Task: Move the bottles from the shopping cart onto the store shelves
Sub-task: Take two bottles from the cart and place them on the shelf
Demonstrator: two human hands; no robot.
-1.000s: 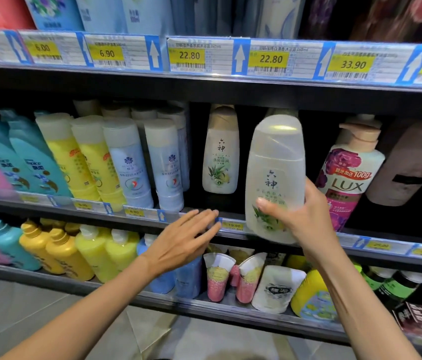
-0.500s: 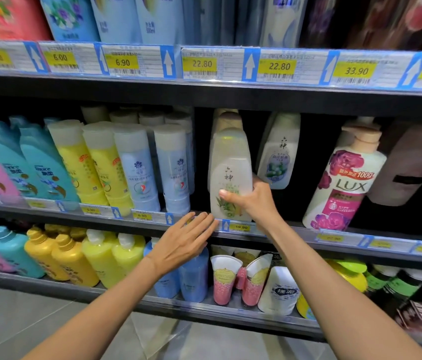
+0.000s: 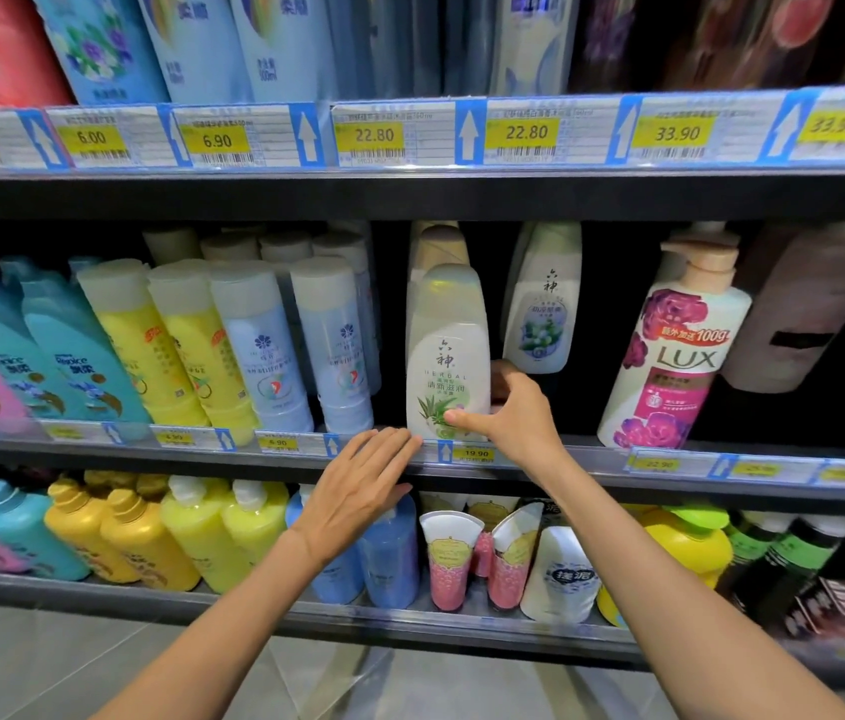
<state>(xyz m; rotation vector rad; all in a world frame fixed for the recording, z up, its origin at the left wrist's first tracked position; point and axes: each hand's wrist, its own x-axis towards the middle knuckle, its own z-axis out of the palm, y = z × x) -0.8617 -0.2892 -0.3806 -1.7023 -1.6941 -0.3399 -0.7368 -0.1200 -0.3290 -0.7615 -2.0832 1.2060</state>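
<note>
fingers (image 3: pixel 454 417) on bottle (image 3: pixel 446 356), middle shelf (image 3: pixel 592 462).

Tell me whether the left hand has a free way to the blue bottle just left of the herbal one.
Probably yes: the left hand hovers open at the shelf edge, nothing between it and the blue bottle.

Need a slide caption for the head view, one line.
Right hand grips a pale white herbal bottle standing on the middle store shelf; open left hand hovers at the shelf edge.

Pump bottle (image 3: pixel 670 350): "LUX", "100g". White bottle (image 3: pixel 447 356): "HERBAL". Price tags (image 3: pixel 524 132): 6.00, 6.90, 22.80, 33.90, 19.90.
</note>
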